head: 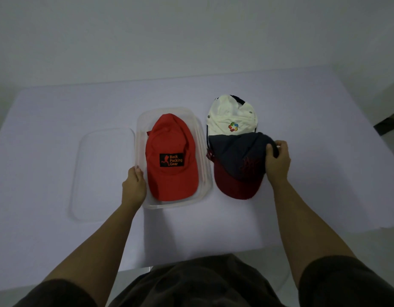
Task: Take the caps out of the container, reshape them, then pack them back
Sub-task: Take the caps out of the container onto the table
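Note:
A red cap (169, 160) with a black "Back Packing Gear" patch lies inside the clear plastic container (141, 120) at the table's middle. My left hand (135, 185) rests against the container's left wall near its front corner. To the right, on the table, a navy cap with a dark red brim (236, 165) lies partly over a white cap (230, 117) with a coloured logo. My right hand (277, 161) pinches the navy cap's right edge.
The container's clear lid (98, 173) lies flat on the table just left of the container. The table is covered in white cloth (58, 120), with its front edge close to my body. A white wall stands behind.

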{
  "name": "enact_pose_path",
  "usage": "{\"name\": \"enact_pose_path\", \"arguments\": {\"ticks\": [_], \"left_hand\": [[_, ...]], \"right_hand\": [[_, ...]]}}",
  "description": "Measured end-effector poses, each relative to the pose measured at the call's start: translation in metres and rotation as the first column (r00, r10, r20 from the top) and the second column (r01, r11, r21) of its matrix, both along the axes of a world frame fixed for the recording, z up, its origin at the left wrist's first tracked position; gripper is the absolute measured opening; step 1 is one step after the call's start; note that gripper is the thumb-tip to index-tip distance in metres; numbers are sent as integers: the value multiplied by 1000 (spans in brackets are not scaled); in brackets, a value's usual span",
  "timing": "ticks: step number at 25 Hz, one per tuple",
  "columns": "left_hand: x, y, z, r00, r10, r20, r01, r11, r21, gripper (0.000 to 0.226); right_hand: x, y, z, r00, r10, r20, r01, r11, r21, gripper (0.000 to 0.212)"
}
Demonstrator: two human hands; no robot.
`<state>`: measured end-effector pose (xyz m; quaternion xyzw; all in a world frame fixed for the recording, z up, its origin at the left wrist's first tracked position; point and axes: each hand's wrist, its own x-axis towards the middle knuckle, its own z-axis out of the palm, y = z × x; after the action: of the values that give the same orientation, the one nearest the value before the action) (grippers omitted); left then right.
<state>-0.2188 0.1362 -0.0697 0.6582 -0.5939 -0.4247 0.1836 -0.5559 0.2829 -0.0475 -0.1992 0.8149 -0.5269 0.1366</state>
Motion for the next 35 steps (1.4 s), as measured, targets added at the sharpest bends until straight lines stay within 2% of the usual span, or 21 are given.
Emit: {"name": "enact_pose_path", "arguments": {"ticks": [3, 6, 9, 10, 12, 14, 16, 17, 19, 20, 21, 24, 26, 28, 31, 32, 35], "left_hand": [[1, 0, 1, 1000, 7, 1, -7, 1000, -1, 50], [-2, 1, 1, 1000, 26, 3, -26, 999, -21, 49], [-2, 0, 0, 1000, 25, 14, -24, 999, -26, 49], [-2, 0, -1, 1000, 22, 19, -21, 999, -28, 49], [-3, 1, -1, 1000, 21, 23, -20, 999, -26, 50], [-4, 2, -1, 1000, 29, 13, -28, 999, -22, 49], [-6, 3, 0, 999, 33, 3, -33, 999, -19, 49], [-6, 3, 1, 999, 33, 2, -33, 999, -18, 48], [-6, 3, 2, 999, 39, 1, -39, 999, -22, 48], [-6, 4, 3, 999, 42, 1, -42, 999, -27, 48], [-6, 4, 3, 999, 44, 1, -43, 999, -33, 47], [-5, 4, 2, 999, 44, -2, -44, 998, -44, 46], [-5, 4, 2, 999, 44, -1, -44, 998, -50, 46], [-4, 3, 1, 999, 44, 12, -43, 997, -58, 46], [-5, 2, 1, 999, 36, 38, -34, 997, -71, 46], [-5, 2, 1, 999, 37, 39, -34, 997, -72, 46], [-3, 2, 0, 999, 41, 29, -39, 997, -61, 46]], "right_hand": [[-13, 2, 8, 996, -89, -8, 88, 993, -78, 16], [-19, 4, 8, 998, 22, -53, -19, 999, 41, 22], [-13, -1, 2, 985, 151, 84, -164, 970, 180, 33], [-9, -4, 0, 985, 159, 65, -169, 962, 213, 37], [-1, -12, -1, 983, 140, -119, -109, 965, 238, 47], [14, -29, 10, 946, 137, -294, -95, 984, 153, 45], [37, -53, 27, 909, 237, -343, -220, 971, 89, 35], [51, -67, 34, 877, 349, -330, -336, 937, 97, 31], [87, -94, 42, 742, 631, -228, -591, 776, 221, 29], [105, -106, 41, 674, 724, -147, -665, 681, 308, 33], [122, -118, 38, 649, 759, -46, -691, 614, 380, 43], [155, -141, 28, 709, 604, 364, -700, 540, 467, 102], [168, -148, 20, 712, 516, 476, -702, 529, 477, 119], [175, -147, 6, 730, 464, 501, -681, 554, 479, 126], [179, -146, -9, 810, 373, 451, -571, 677, 464, 132], [177, -147, -11, 820, 384, 425, -563, 677, 474, 129], [174, -146, -7, 802, 509, 312, -589, 589, 553, 105]]}}
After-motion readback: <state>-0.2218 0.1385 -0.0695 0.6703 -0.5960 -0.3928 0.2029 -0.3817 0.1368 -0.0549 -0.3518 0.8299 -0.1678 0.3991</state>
